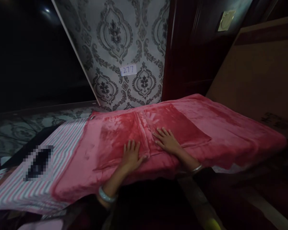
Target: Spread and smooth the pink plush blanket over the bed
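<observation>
On the pink blanket (pixel 86 156), red plush panels (pixel 117 127) are touched by left hand (pixel 132 158) and right hand (pixel 168 142), fingers (pixel 132 145) spread wide.

Beyond the left grip (pixel 132 156), patterned wallpaper (pixel 115 35) carries a paper label (pixel 128 69) reading 277; farther left are a big dark screen (pixel 33 51) and striped cloth (pixel 64 140) bearing a pixelated dark object (pixel 38 163). Beyond the right grip (pixel 168 141) rises a dark red panel (pixel 189 48), with a cardboard box (pixel 261 73) farther right.
</observation>
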